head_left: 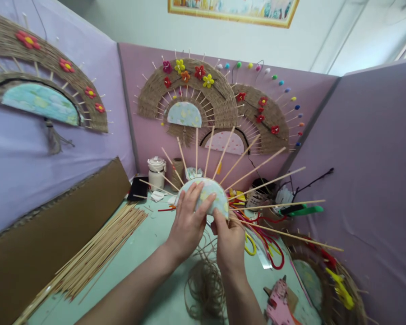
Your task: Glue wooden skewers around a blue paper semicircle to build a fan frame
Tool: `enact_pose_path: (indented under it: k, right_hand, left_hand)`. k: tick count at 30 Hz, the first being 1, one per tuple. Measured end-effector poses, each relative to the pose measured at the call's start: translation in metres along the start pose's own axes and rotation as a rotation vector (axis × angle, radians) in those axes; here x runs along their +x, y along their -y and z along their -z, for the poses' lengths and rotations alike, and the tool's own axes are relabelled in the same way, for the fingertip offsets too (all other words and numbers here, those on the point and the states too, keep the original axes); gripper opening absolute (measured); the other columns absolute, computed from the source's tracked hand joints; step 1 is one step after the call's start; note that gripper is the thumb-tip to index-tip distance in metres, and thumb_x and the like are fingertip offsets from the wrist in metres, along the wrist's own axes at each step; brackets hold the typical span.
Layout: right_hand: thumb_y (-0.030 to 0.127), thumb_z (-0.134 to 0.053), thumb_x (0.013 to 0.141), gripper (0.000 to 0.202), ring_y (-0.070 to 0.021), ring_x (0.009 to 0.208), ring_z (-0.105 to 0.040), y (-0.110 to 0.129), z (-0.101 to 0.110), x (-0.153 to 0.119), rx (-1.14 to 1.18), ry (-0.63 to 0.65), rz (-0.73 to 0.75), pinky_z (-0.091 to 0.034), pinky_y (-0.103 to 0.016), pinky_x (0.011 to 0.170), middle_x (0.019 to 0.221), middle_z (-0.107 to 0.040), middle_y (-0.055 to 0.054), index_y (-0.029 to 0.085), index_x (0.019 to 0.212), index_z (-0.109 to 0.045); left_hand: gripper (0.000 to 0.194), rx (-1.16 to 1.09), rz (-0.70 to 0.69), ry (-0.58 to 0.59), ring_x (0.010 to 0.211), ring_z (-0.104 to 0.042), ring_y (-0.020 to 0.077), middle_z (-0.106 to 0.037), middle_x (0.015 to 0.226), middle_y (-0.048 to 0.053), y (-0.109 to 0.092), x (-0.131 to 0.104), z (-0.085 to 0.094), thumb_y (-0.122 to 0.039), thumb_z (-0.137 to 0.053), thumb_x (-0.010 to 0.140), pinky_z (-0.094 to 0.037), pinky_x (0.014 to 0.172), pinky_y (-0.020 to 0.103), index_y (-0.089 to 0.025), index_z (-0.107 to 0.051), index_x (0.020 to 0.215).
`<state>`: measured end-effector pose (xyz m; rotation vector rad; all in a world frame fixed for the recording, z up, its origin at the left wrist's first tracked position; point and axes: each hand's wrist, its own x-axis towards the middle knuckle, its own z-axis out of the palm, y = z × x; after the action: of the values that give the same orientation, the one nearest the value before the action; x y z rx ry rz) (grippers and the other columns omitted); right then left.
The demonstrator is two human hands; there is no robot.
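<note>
Light-blue patterned half-disc (pixel 219 197) is up in front of the person, over the middle of the worktop (pixel 135 241), flat edge down, thin wooden sticks (pixel 256 169) radiating from its curved rim. Left hand (pixel 186 221) lies across the face, fingers spread; can't tell whether it clamps behind. Right hand (pixel 230 234) has the lower right corner pinched, thumb on the front, other fingertips hidden, right by the lowest stick. Loose twine (pixel 206 289) is heaped below, between the forearms. More sticks (pixel 101 253) bundled on the left, alongside a cardboard strip (pixel 61 230). Right side is busier: yellow-handled scissors (pixel 251 244), red fuzzy stems (pixel 279 264), pink glue gun (pixel 279 300) nearest the person. White lidded jar (pixel 156 175) at the back, twine spool (pixel 177 171) just beside it. Woven half-round fan (pixel 152 97) with flowers hangs on the pink panel (pixel 128 67) behind, others near it.
</note>
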<state>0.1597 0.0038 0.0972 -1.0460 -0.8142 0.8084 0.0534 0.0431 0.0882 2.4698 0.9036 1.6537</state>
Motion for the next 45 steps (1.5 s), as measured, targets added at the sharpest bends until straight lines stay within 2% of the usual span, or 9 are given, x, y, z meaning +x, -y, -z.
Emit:
enact_pose_path:
  k: [4, 7, 11, 15, 20, 22, 30, 35, 45]
  right_hand:
    - [0.037, -0.066, 0.082, 0.028, -0.0210, 0.092, -0.065, 0.010, -0.006, -0.012, -0.036, 0.192, 0.055, -0.052, -0.033, 0.083, 0.099, -0.071, -0.005, 0.019, 0.104, -0.067]
    - [0.032, -0.068, 0.081, 0.027, -0.0180, 0.080, -0.062, 0.013, -0.006, -0.016, -0.098, 0.322, 0.095, -0.052, -0.029, 0.074, 0.089, -0.069, -0.003, 0.020, 0.104, -0.065]
    - [0.029, -0.072, 0.077, 0.032, -0.0124, 0.064, -0.052, 0.017, 0.000, -0.019, -0.144, 0.319, 0.081, -0.046, -0.024, 0.059, 0.083, -0.062, 0.000, 0.021, 0.106, -0.061]
    - [0.025, -0.074, 0.075, 0.026, -0.0115, 0.064, -0.052, 0.025, 0.003, -0.023, -0.145, 0.336, 0.086, -0.044, -0.022, 0.059, 0.076, -0.060, 0.002, 0.020, 0.098, -0.063]
    - [0.028, -0.071, 0.079, 0.012, -0.0113, 0.061, -0.053, 0.033, 0.006, -0.025, -0.144, 0.371, 0.119, -0.044, -0.022, 0.057, 0.070, -0.061, 0.002, 0.019, 0.083, -0.066]
    - [0.028, -0.069, 0.081, 0.010, -0.0110, 0.061, -0.054, 0.036, 0.007, -0.026, -0.143, 0.371, 0.154, -0.044, -0.022, 0.055, 0.069, -0.062, 0.001, 0.019, 0.080, -0.066]
    - [0.027, -0.066, 0.084, 0.010, -0.0106, 0.058, -0.054, 0.044, 0.010, -0.026, -0.143, 0.242, 0.293, -0.045, -0.021, 0.053, 0.066, -0.061, 0.002, 0.019, 0.077, -0.067]
    - [0.031, -0.068, 0.083, 0.013, -0.0108, 0.061, -0.054, 0.041, 0.010, -0.021, -0.122, 0.162, 0.251, -0.046, -0.021, 0.055, 0.067, -0.061, 0.002, 0.019, 0.077, -0.067]
    - [0.035, -0.068, 0.082, 0.016, -0.0142, 0.067, -0.059, 0.037, 0.013, -0.016, -0.096, 0.109, 0.230, -0.049, -0.025, 0.062, 0.073, -0.066, -0.001, 0.019, 0.081, -0.068]
  left_hand:
    - [0.063, -0.118, 0.037, -0.048, 0.142, -0.034, 0.0255, -0.045, 0.150, 0.005, 0.007, 0.000, 0.002, -0.008, -0.055, 0.088, -0.012, 0.119, 0.054, -0.040, -0.045, 0.141]
    - [0.062, -0.231, 0.091, -0.098, 0.138, -0.041, 0.0253, -0.050, 0.146, 0.004, 0.004, 0.000, 0.006, -0.012, -0.062, 0.085, -0.006, 0.120, 0.053, -0.041, -0.049, 0.138]
    - [0.057, -0.338, 0.134, -0.155, 0.136, -0.045, 0.0243, -0.053, 0.143, 0.002, 0.001, 0.001, 0.009, -0.011, -0.062, 0.084, -0.008, 0.121, 0.051, -0.040, -0.055, 0.132]
    - [0.062, -0.403, 0.147, -0.150, 0.138, -0.042, 0.0232, -0.050, 0.147, 0.001, 0.002, 0.001, 0.009, -0.009, -0.063, 0.082, -0.019, 0.120, 0.049, -0.040, -0.052, 0.135]
    - [0.051, -0.590, 0.320, -0.231, 0.133, -0.048, 0.0238, -0.055, 0.141, 0.003, -0.001, 0.002, 0.011, -0.011, -0.069, 0.078, -0.028, 0.117, 0.045, -0.033, -0.062, 0.123]
    - [0.043, -0.641, 0.360, -0.272, 0.132, -0.049, 0.0237, -0.059, 0.137, 0.005, -0.002, 0.003, 0.012, -0.011, -0.068, 0.079, -0.029, 0.116, 0.044, -0.030, -0.065, 0.117]
    - [0.031, -0.768, 0.448, -0.271, 0.132, -0.049, 0.0234, -0.062, 0.133, 0.008, 0.001, 0.004, 0.008, -0.010, -0.068, 0.078, -0.030, 0.116, 0.044, -0.026, -0.068, 0.104]
    - [0.032, -0.772, 0.431, -0.221, 0.133, -0.048, 0.0230, -0.061, 0.135, 0.008, -0.001, 0.004, 0.008, -0.011, -0.068, 0.079, -0.028, 0.117, 0.043, -0.026, -0.068, 0.108]
    - [0.032, -0.803, 0.396, -0.141, 0.132, -0.050, 0.0245, -0.062, 0.132, 0.009, -0.006, 0.001, 0.008, -0.015, -0.069, 0.079, -0.028, 0.117, 0.046, -0.027, -0.068, 0.109]
